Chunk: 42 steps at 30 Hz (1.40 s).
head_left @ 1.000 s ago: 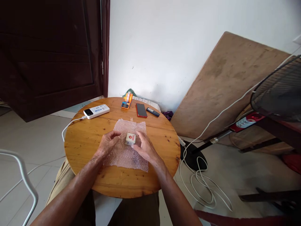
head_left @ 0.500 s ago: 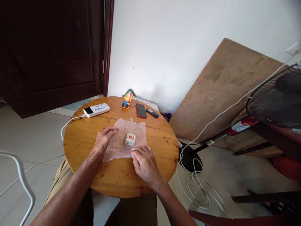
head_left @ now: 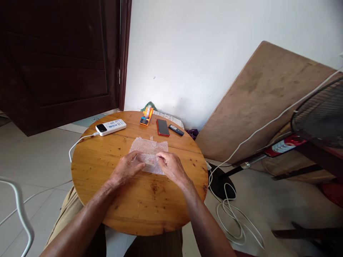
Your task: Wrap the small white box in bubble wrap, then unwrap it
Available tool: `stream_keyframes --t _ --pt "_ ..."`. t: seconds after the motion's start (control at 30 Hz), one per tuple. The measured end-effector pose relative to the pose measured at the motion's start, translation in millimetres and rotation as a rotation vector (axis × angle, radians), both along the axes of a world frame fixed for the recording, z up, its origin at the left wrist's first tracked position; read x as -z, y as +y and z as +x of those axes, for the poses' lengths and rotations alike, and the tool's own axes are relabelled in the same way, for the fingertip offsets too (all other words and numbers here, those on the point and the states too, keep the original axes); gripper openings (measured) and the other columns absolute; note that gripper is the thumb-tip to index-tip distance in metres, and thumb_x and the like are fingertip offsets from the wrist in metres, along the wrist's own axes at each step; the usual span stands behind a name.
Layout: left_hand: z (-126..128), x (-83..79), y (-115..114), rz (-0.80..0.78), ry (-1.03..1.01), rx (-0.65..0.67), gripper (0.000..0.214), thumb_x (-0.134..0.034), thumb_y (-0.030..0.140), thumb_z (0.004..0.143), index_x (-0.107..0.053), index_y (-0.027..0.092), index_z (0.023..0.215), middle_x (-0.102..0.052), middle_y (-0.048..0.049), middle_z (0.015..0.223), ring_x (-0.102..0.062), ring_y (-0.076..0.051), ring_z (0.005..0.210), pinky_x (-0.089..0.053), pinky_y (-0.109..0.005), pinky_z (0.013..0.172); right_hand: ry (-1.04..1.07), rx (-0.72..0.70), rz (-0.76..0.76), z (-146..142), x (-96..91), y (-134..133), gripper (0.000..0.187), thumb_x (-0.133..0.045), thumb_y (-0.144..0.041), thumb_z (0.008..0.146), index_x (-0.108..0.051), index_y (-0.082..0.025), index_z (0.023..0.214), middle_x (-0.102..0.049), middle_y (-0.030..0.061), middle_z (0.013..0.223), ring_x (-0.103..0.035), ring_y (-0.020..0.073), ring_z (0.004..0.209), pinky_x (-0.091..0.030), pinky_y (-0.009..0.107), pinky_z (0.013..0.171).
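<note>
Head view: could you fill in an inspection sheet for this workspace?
Surface: round wooden table, knotty grain.
Job's things: bubble wrap, near part folded over; what lies inside is unclear.
Clutter: white power bank, orange tape dispenser, red-edged phone, dark handset.
Hands: left hand and right hand both touch the bubble wrap; firmness of grip unclear.
Cables: white cable plugged into the power bank; pale cable looped on the floor.
Surroundings: dark door, white wall, leaning board, fan.
</note>
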<state>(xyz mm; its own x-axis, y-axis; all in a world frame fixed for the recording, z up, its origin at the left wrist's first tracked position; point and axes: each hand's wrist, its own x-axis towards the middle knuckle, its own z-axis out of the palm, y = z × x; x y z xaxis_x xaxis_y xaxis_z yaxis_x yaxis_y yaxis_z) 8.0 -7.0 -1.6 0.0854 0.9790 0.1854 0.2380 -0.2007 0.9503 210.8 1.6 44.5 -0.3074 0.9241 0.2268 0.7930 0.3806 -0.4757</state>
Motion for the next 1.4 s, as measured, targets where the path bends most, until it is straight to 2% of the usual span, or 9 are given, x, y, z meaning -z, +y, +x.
stream_keyframes --t 0.07,0.13,0.23,0.37,0.6,0.8,1.07,1.2,1.4 --pt "4 5.9 1 -0.003 0.065 -0.01 0.016 -0.065 0.035 0.074 -0.069 0.02 0.079 -0.068 -0.0004 0.075 -0.06 -0.018 0.074 -0.043 -0.026 0.072 0.14 -0.032 -0.09 4 -1.3 8 0.02 -0.05 -0.022 0.086 -0.07 -0.021 0.082 -0.069 0.0006 0.076 -0.06 0.0155 0.07 -0.04 0.025 0.066" --pt "5 8.8 2 -0.024 0.07 -0.012 0.018 -0.059 0.035 0.077 -0.063 0.019 0.069 -0.063 0.0014 0.068 -0.056 -0.015 0.067 -0.041 -0.024 0.066 0.32 -0.075 -0.197 11 -1.8 17 0.022 -0.053 -0.035 0.088 -0.07 -0.02 0.088 -0.07 0.0019 0.084 -0.061 0.0166 0.079 -0.043 0.026 0.07" --pt "5 8.6 1 -0.048 0.058 -0.045 0.023 -0.058 0.039 0.076 -0.061 0.018 0.069 -0.061 0.0025 0.066 -0.053 -0.013 0.065 -0.04 -0.023 0.064 0.524 -0.158 -0.364 21 3.6 32 0.037 -0.054 -0.052 0.089 -0.07 -0.019 0.095 -0.07 0.0048 0.096 -0.062 0.0204 0.094 -0.045 0.031 0.085" --pt "5 9.7 1 -0.087 0.028 -0.073 0.026 -0.059 0.043 0.077 -0.065 0.017 0.076 -0.065 0.0004 0.074 -0.056 -0.014 0.07 -0.043 -0.025 0.068 0.577 -0.202 -0.499 25 20.6 41 0.045 -0.057 -0.059 0.085 -0.071 -0.02 0.102 -0.07 0.0053 0.099 -0.061 0.0235 0.101 -0.043 0.036 0.09" --pt "9 9.5 2 -0.077 -0.019 -0.127 0.03 -0.064 0.042 0.075 -0.068 0.018 0.091 -0.071 -0.0024 0.089 -0.062 -0.017 0.08 -0.046 -0.026 0.073 0.647 -0.197 -0.554 21 34.6 35 0.045 -0.063 -0.055 0.081 -0.07 -0.019 0.107 -0.069 0.0052 0.095 -0.062 0.0214 0.091 -0.045 0.033 0.079" --pt "11 11.4 0 -0.125 -0.032 -0.112 0.026 -0.064 0.042 0.072 -0.062 0.016 0.072 -0.057 0.0041 0.061 -0.05 -0.011 0.058 -0.039 -0.022 0.057 0.598 -0.207 -0.556 20 32.3 30 0.034 -0.067 -0.048 0.079 -0.071 -0.02 0.098 -0.068 0.0023 0.089 -0.061 0.0173 0.083 -0.044 0.029 0.075" --pt "10 17.2 2 -0.126 -0.091 -0.081 0.019 -0.064 0.035 0.071 -0.06 0.017 0.069 -0.058 0.0038 0.064 -0.052 -0.011 0.061 -0.041 -0.021 0.06 0.591 -0.251 -0.615 19 30.2 26 0.031 -0.071 -0.04 0.077 -0.069 -0.02 0.1 -0.069 0.0029 0.095 -0.062 0.0169 0.084 -0.045 0.029 0.076" --pt "11 11.3 0 -0.13 -0.113 -0.046 0.021 -0.064 0.034 0.072 -0.065 0.017 0.084 -0.069 -0.0009 0.08 -0.061 -0.015 0.073 -0.047 -0.024 0.069 0.599 -0.26 -0.615 19 30.5 26 0.025 -0.071 -0.038 0.076 -0.067 -0.019 0.091 -0.067 0.0014 0.087 -0.059 0.0143 0.077 -0.042 0.026 0.071" --pt "16 7.2 1 -0.122 -0.119 -0.012 0.016 -0.062 0.031 0.072 -0.065 0.017 0.08 -0.07 -0.0013 0.08 -0.061 -0.015 0.073 -0.047 -0.024 0.069 0.549 -0.219 -0.58 20 31.2 28 0.025 -0.07 -0.04 0.073 -0.057 -0.018 0.07 -0.06 -0.0016 0.073 -0.049 0.0111 0.065 -0.035 0.023 0.06"
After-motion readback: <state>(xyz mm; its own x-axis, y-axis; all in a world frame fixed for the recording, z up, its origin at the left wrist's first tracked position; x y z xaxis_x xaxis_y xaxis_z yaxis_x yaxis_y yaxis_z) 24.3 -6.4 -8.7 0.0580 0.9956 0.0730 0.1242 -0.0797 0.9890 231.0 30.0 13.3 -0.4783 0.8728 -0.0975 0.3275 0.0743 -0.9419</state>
